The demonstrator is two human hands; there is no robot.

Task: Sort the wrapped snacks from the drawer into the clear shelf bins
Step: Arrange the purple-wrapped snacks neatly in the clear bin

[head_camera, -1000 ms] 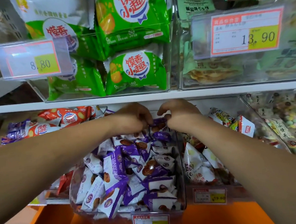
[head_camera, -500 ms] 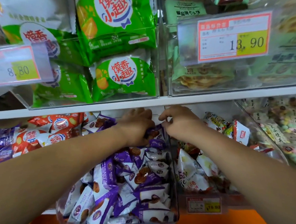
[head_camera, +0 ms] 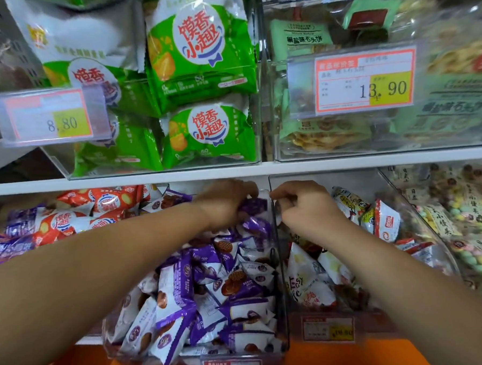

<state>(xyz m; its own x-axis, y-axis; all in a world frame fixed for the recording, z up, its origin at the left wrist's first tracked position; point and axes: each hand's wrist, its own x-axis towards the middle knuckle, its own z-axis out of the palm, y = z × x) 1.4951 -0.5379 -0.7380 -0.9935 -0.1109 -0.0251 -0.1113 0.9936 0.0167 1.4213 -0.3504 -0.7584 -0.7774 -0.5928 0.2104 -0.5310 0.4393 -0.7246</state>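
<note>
Sorting stage: mid-task by my read, both hands deep in the lower row of bins, centre of frame
left hand (head_camera: 225,204): fingers curled down over a purple pack (head_camera: 253,205) at the rear of the middle bin (head_camera: 277,267), gripping it; looks like it is being tucked in or straightened
right hand (head_camera: 305,207): just right of the middle bin's side wall, fingers curled, thumb and forefinger pinched close by the wall's top edge; cannot tell if a wrapper is in the pinch
purple snacks (head_camera: 212,290): heaped in the middle bin, lower centre, piled close to the rim
right bin (head_camera: 438,244): lower right, holds white packs (head_camera: 306,276) and a few others, partly full
left pile (head_camera: 107,202): middle left of frame, red-orange packs lying with purple-blue ones; may need separating, hard to say
drawer: not in view, so what remains to move cannot be counted
done so far: middle bin looks well stocked with one kind only
left to do: settle the pack in hand, likely fetch more, maybe tidy the mixed left pile
upper shelf: green bags (head_camera: 199,53) and the price tag (head_camera: 363,81) across the top of frame, no hand near them
</note>
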